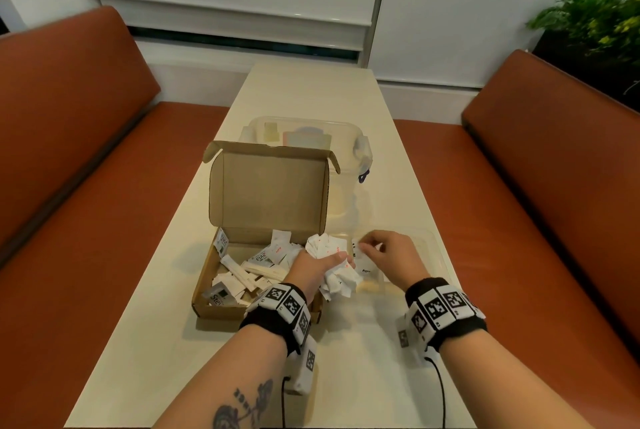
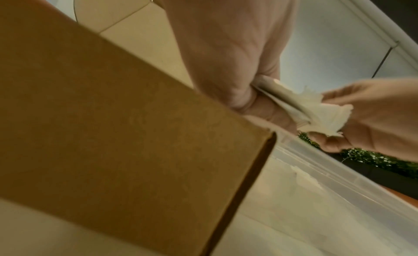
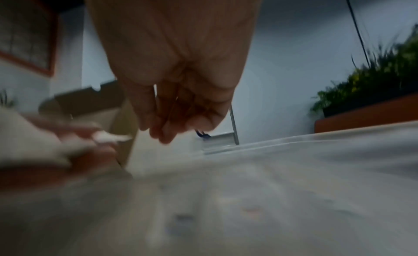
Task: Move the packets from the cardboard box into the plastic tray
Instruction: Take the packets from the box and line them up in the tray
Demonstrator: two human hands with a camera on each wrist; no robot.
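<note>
1. Packets (image 1: 242, 272), many loose ones, lie in the box (image 1: 221, 304) at the surface's near-left; they look light, thin and crinkly, likely slippery in a stack.
2. Left hand (image 1: 311, 269) grips a bunch (image 1: 332, 265) over the box's right edge, fingers curled round it.
3. Right hand (image 1: 391, 258), over the tray (image 1: 436, 255) at near-right, seems to pinch one packet (image 1: 360, 252) from the bunch; the wrist view is blurred.
4. Best taken by flat faces, gently squeezed.
</note>
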